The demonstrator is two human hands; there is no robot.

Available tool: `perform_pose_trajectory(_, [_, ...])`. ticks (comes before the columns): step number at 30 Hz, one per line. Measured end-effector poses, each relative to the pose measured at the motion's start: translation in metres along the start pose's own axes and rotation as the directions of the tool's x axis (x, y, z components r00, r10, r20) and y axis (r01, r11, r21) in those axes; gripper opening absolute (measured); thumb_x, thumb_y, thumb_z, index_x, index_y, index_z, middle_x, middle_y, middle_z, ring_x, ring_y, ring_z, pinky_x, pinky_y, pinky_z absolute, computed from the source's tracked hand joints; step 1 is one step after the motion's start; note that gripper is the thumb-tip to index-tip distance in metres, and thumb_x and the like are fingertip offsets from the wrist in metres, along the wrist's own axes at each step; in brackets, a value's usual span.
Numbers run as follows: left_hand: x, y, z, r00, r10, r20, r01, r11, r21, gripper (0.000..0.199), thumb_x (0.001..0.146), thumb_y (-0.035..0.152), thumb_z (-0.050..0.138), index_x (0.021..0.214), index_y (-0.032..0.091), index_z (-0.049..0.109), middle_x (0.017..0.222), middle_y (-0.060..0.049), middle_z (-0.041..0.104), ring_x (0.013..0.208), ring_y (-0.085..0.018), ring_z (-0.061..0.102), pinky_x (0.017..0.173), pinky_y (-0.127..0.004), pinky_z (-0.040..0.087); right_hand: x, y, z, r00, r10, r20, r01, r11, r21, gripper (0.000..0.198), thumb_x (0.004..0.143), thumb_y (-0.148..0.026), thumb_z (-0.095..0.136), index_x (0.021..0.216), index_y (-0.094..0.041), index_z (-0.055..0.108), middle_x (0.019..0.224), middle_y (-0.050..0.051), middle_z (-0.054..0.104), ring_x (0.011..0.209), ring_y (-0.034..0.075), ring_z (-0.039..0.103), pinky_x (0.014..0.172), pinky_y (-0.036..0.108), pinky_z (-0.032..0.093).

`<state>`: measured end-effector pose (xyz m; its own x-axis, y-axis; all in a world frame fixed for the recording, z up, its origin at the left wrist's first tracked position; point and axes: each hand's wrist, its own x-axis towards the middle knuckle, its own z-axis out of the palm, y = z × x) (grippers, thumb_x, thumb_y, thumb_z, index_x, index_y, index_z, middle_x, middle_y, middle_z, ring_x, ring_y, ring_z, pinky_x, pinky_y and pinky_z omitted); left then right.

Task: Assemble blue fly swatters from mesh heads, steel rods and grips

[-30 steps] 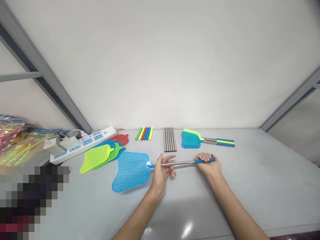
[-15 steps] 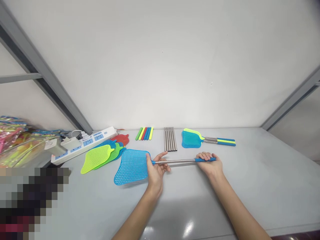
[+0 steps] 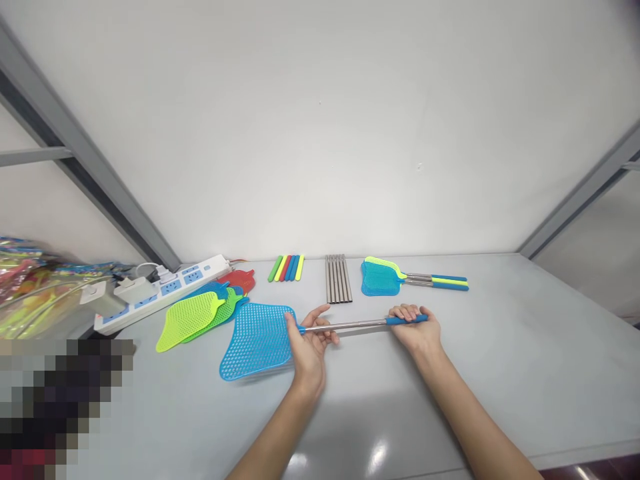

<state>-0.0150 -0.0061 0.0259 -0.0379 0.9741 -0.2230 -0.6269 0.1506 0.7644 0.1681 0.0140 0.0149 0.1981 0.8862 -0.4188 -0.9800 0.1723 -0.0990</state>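
A blue fly swatter [image 3: 260, 339] with a metal rod and blue handle is held across in front of me, just above the table. My left hand [image 3: 310, 347] has its thumb on the swatter's neck edge, the other fingers loosely curled beneath the rod. The blue handle is wrapped by the fingers of my right hand [image 3: 417, 328]. Left of the held swatter lie overlapping loose swatter heads: yellow-green [image 3: 190, 321], green, blue and red [image 3: 241, 281]. Behind my hands are a row of coloured handle sleeves [image 3: 286, 268] and several metal rods [image 3: 339, 280].
Assembled swatters [image 3: 383, 279] lie stacked at the back right. A white power strip [image 3: 165, 293] with plugged-in chargers runs along the left side, next to plastic-wrapped goods [image 3: 40, 287]. A white wall closes off the table's back, with grey frame posts at both sides.
The swatter's head has shifted slightly left and toward me, its neck sliding a little out past my left thumb. My right hand keeps its grip on the handle. The whole view has drifted slightly.
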Motion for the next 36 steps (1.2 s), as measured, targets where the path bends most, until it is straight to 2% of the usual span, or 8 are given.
perform_pose_trajectory(8, [-0.0002, -0.0015, 0.0005, 0.999, 0.007, -0.032, -0.007, 1.0, 0.0, 0.064, 0.071, 0.061, 0.028, 0.094, 0.01, 0.06, 0.055, 0.0, 0.049, 0.046, -0.013, 0.049, 0.055, -0.027, 0.038, -0.0011, -0.0002, 0.0005, 1.0, 0.008, -0.011, -0.008, 0.999, 0.032, 0.016, 0.068, -0.021, 0.028, 0.054, -0.019, 0.02, 0.038, -0.006, 0.025, 0.033, 0.007, 0.025, 0.036, 0.021, 0.027])
perform_pose_trajectory(16, [-0.0027, -0.0012, 0.0016, 1.0, -0.011, 0.026, 0.01, 1.0, 0.026, 0.066, 0.071, 0.062, 0.025, 0.1, 0.011, 0.057, 0.054, -0.001, 0.05, 0.05, -0.013, 0.05, 0.057, -0.026, 0.038, 0.0005, -0.0013, 0.001, 1.0, -0.006, -0.025, 0.008, 0.999, 0.046, 0.015, 0.067, -0.02, 0.028, 0.055, -0.019, 0.019, 0.039, -0.006, 0.024, 0.033, 0.007, 0.025, 0.036, 0.021, 0.026])
perform_pose_trajectory(22, [-0.0044, -0.0025, 0.003, 1.0, 0.012, 0.028, -0.013, 0.999, 0.042, 0.063, 0.073, 0.059, 0.027, 0.101, 0.011, 0.056, 0.064, -0.003, 0.055, 0.049, -0.012, 0.051, 0.057, -0.027, 0.039, 0.0014, -0.0031, -0.0001, 1.0, -0.018, -0.024, 0.019, 0.999, 0.036, 0.014, 0.067, -0.019, 0.026, 0.055, -0.019, 0.018, 0.04, -0.006, 0.024, 0.033, 0.007, 0.026, 0.036, 0.021, 0.028])
perform_pose_trajectory(27, [-0.005, -0.0032, 0.0033, 1.0, 0.013, 0.006, -0.013, 0.998, 0.053, 0.059, 0.073, 0.057, 0.03, 0.098, 0.011, 0.056, 0.065, -0.004, 0.056, 0.05, -0.012, 0.052, 0.058, -0.027, 0.04, 0.003, -0.005, -0.0024, 0.998, -0.057, 0.039, 0.059, 0.996, -0.061, 0.017, 0.069, -0.019, 0.024, 0.054, -0.018, 0.016, 0.04, -0.006, 0.022, 0.032, 0.007, 0.027, 0.037, 0.022, 0.028])
perform_pose_trajectory(31, [-0.0048, -0.0034, 0.004, 0.999, 0.007, -0.035, -0.004, 0.997, 0.077, 0.052, 0.072, 0.054, 0.035, 0.092, 0.01, 0.056, 0.069, -0.005, 0.059, 0.05, -0.013, 0.053, 0.06, -0.028, 0.039, 0.0043, -0.0052, -0.0045, 0.992, -0.085, 0.091, 0.097, 0.985, -0.142, 0.018, 0.069, -0.02, 0.022, 0.053, -0.018, 0.015, 0.041, -0.006, 0.021, 0.032, 0.007, 0.027, 0.037, 0.023, 0.028])
perform_pose_trajectory(36, [-0.0055, -0.0034, 0.0063, 0.994, 0.048, -0.096, -0.044, 0.998, 0.044, 0.034, 0.073, 0.046, 0.036, 0.084, 0.016, 0.046, 0.07, -0.004, 0.062, 0.049, -0.014, 0.054, 0.063, -0.031, 0.04, 0.0031, -0.004, -0.0029, 0.998, -0.06, 0.036, 0.063, 0.995, -0.075, 0.016, 0.07, -0.019, 0.021, 0.054, -0.018, 0.016, 0.041, -0.005, 0.022, 0.033, 0.007, 0.028, 0.037, 0.022, 0.029])
